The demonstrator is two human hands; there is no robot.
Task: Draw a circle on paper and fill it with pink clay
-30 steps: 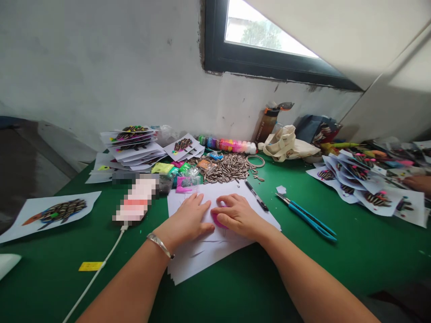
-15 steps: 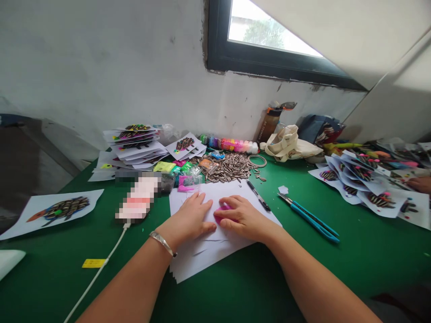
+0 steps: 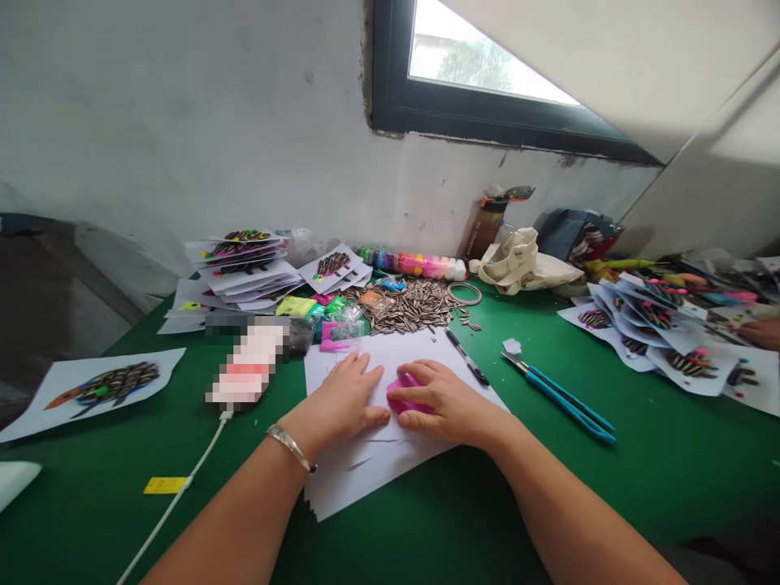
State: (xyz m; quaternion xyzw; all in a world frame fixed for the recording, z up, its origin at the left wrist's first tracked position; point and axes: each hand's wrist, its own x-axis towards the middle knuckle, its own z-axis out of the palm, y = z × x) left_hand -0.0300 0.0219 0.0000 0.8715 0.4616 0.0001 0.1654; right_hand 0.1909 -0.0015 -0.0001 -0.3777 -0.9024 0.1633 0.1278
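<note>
Paper (image 3: 353, 491) lies under your spread left hand (image 3: 346, 404), which grasps nothing; beside it, pink modelling clay (image 3: 402, 382) sits on that same paper beneath your unclenched right hand (image 3: 444, 400), where uneven pressure could thin or tear its edge.

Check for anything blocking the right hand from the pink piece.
Nothing visible does: the right hand already has its fingers over the pink piece on the paper. The left hand lies beside it, not between.
</note>
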